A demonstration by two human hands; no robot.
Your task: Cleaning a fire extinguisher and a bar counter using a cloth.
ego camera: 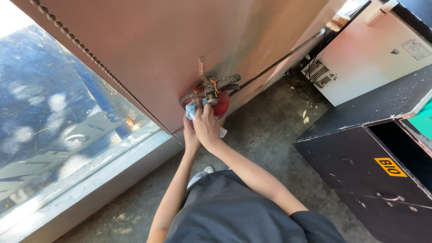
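To my right, a small yellow rectangular label with black lettering (390, 167) sits on the black cabinet's front (360, 180). Further up, a pale rectangular sticker (416, 48) marks the white appliance (364, 58).

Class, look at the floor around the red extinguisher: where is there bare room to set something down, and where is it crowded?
Bare concrete floor lies open between the metal wall and the black cabinet. Crowded: at the red extinguisher, where both hands, left and right, press a blue cloth, and the cables by the white appliance.
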